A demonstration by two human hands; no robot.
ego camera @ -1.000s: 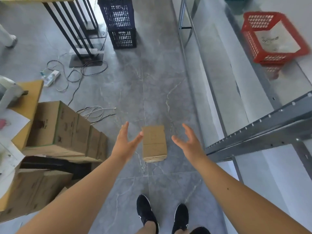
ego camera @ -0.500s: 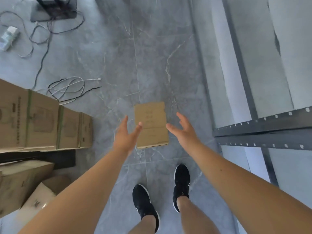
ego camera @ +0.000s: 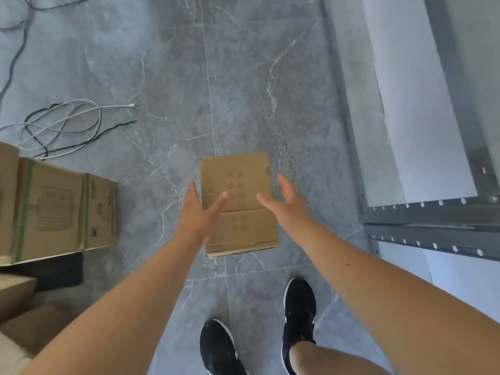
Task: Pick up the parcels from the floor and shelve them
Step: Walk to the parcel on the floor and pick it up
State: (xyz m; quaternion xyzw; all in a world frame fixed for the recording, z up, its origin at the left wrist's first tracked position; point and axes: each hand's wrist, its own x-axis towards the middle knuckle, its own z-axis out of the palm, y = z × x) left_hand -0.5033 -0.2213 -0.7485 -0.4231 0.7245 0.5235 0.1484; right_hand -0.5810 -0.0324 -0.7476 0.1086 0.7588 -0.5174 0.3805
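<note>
A small flat brown cardboard parcel (ego camera: 239,185) with faint red marks lies on the grey tiled floor in front of my feet. My left hand (ego camera: 198,212) hovers over its left edge, palm inward, fingers spread, holding nothing. My right hand (ego camera: 286,204) hovers over its right edge, also open and empty. Whether either hand touches the parcel is unclear. The grey metal shelf (ego camera: 430,215) with white boards stands at the right.
Larger cardboard boxes (ego camera: 62,209) with green tape stand at the left, more cartons below them. Loose white and black cables (ego camera: 62,125) lie on the floor at upper left. My black shoes (ego camera: 299,307) stand just behind the parcel.
I have bent lower, so the parcel looks larger and nearer. Both hands have closed in from beside the parcel to over its two edges.
</note>
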